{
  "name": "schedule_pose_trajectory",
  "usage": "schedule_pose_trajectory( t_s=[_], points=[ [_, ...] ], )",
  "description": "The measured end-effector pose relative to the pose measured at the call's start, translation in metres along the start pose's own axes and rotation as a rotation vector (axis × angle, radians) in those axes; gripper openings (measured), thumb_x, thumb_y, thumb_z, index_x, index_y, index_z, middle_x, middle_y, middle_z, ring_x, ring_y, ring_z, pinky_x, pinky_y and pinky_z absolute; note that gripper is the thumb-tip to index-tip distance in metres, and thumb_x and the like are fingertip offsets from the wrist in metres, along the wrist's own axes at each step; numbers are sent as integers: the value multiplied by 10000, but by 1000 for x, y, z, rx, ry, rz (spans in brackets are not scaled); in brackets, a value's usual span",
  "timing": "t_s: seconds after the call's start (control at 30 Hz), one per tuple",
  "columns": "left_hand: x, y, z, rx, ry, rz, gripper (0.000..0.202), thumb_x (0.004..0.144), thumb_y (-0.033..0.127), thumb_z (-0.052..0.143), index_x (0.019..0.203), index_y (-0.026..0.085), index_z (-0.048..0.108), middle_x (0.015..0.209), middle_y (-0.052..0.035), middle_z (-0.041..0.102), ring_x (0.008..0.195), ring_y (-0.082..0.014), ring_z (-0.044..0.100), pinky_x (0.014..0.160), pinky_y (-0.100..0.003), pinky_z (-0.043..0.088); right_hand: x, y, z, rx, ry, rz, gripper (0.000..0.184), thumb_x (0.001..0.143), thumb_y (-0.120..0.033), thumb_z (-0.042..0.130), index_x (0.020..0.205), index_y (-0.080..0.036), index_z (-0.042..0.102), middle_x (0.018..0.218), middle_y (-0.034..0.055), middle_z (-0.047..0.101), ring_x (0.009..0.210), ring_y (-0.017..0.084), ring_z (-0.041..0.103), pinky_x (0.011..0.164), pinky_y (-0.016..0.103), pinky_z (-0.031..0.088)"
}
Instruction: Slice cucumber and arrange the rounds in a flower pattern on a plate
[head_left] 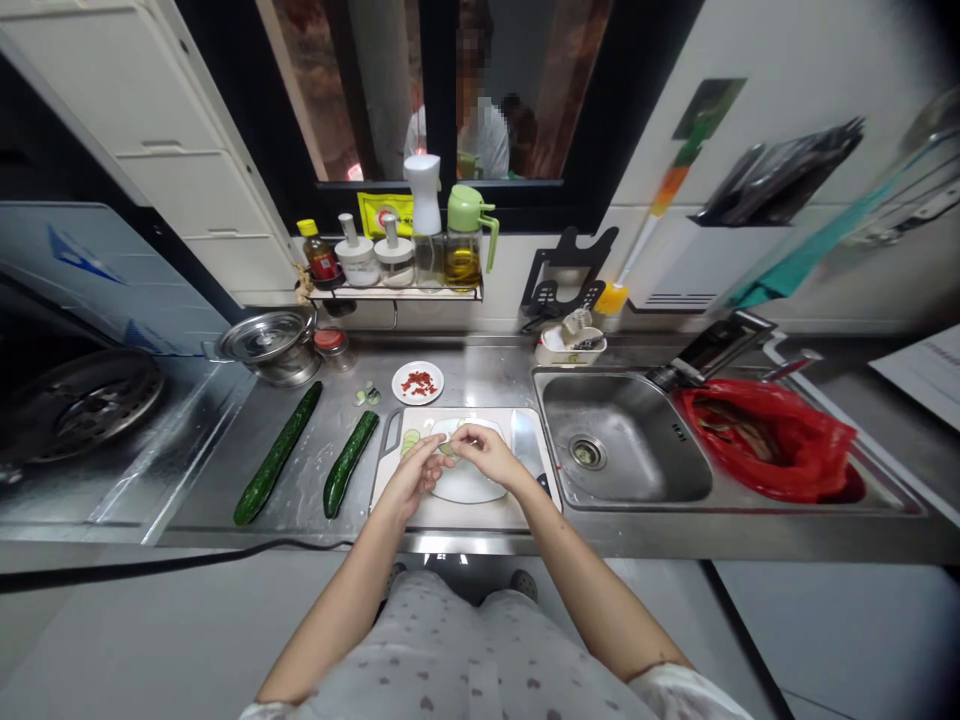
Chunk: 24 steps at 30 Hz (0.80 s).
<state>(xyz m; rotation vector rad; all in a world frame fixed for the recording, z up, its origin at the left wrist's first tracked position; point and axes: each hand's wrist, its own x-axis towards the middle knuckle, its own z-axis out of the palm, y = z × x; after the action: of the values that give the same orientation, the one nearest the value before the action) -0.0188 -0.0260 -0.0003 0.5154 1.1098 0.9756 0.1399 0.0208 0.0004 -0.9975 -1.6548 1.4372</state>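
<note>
Over a white plate [469,488] on the cutting board [420,515], my two hands come close together. My left hand [418,472], palm turned up with fingers curled, holds pale green cucumber slices [448,449], largely covered by the fingers. With thumb and fingertips pinched, my right hand [484,452] grips a cucumber slice at the same spot; its edges are hard to make out. More cucumber slices [409,440] lie at the board's left side. A knife [525,440] rests along the board's right side, its dark handle partly behind my right forearm.
Left of the board lie a shorter cucumber [351,465] and a long one [279,455]. Behind stand a small dish of chopped red pieces [418,383] and cucumber ends [367,394]. A sink [630,440] and red plastic bag [810,450] are right; a pot [274,345] is back left.
</note>
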Motion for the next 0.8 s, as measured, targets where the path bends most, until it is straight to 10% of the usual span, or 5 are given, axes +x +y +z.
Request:
schedule_pose_trajectory(
  t_s=[0.8],
  points=[
    [0,4,7,24,167,312,579,531,311,829,1053,152,634,627,75,539,483,-23,392,473,-178,236,-3,5,2,53,-15,59,216,766,-390,646,753,-180,596,707,-11,595,661,120,532,654,257,428]
  ],
)
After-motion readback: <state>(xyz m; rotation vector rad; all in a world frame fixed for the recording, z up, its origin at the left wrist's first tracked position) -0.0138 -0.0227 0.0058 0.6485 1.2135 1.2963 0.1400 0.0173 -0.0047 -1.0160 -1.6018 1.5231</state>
